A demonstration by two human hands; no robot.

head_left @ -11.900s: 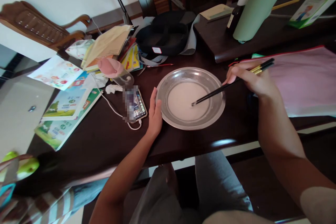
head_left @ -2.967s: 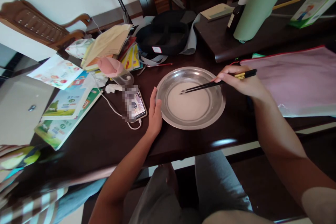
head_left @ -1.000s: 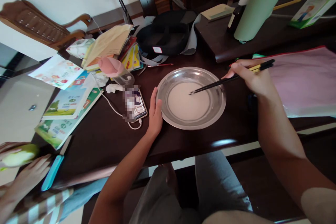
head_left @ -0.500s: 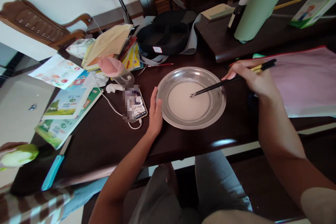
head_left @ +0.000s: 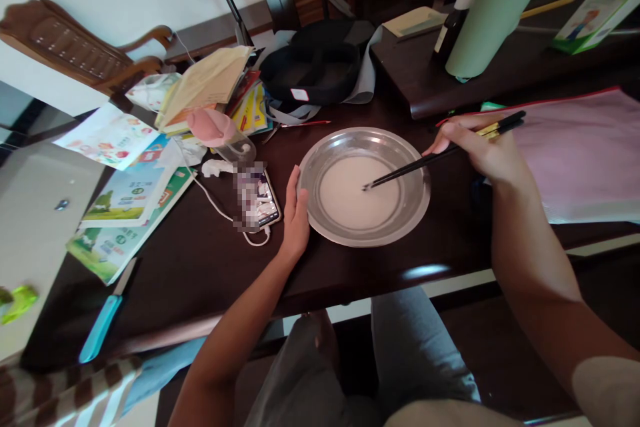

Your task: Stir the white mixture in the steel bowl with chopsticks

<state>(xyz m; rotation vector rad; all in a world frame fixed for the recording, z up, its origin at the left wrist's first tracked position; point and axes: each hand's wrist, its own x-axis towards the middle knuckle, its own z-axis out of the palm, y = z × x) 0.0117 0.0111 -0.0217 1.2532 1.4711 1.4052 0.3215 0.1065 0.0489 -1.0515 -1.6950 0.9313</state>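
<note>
A round metal basin (head_left: 361, 235) with a wide rim stands on the dark table, holding a milky white liquid (head_left: 350, 200). My left hand (head_left: 297, 213) grips its left rim, thumb on top and fingers along the outer side. My right hand (head_left: 483, 143) is closed around a pair of black chopsticks (head_left: 425, 159) with gold-coloured upper parts. Their tips are together at the liquid near the middle of the basin. Just left of my left hand lies a lit phone (head_left: 260, 197), with a white cable plugged into it.
A turquoise-handled knife (head_left: 103, 323) lies near the table's left edge, by several booklets (head_left: 120, 200). Behind the phone stands a pink-topped bottle (head_left: 220, 133). A black bag (head_left: 313, 70) is at the back, a pink pouch (head_left: 580, 160) on the right. Someone in striped clothing (head_left: 70, 390) is at lower left.
The chopstick tips have shifted slightly down within the liquid. At far left, another person's hand with a green fruit has moved out of view; a bit of green remains there.
</note>
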